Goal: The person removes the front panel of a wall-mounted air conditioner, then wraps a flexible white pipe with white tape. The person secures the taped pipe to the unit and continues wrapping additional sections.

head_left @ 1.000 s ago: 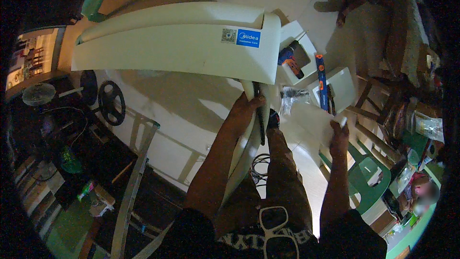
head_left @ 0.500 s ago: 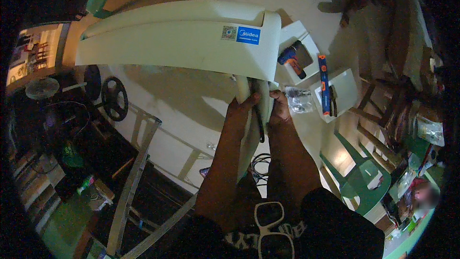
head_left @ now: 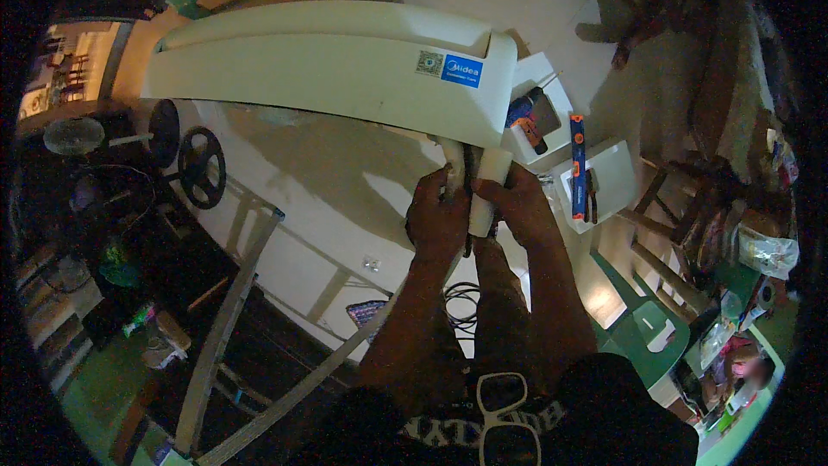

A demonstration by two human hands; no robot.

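Note:
A long white air conditioner indoor unit [head_left: 328,78] lies ahead of me, with a label near its right end. Pale insulated pipes [head_left: 454,154] and a dark cable come out below that end. My left hand [head_left: 438,214] is closed around the left pipe. My right hand [head_left: 523,207] grips a white foam insulation sleeve [head_left: 493,166] beside it, the thumb lying across its front. Both hands are close together under the unit's corner. What lies between the pipes is partly hidden by my fingers.
Right of the unit, a cordless drill [head_left: 528,125] lies on a white plastic piece, and a blue-orange spirit level [head_left: 578,168] rests on another. A ladder [head_left: 228,319] stands at left, a black cable coil [head_left: 461,302] near my feet, a green chair [head_left: 647,328] at right.
My hands have moved down from the unit's edge. My right hand has closed around the white sleeve, which now shows in front. The view has shifted slightly.

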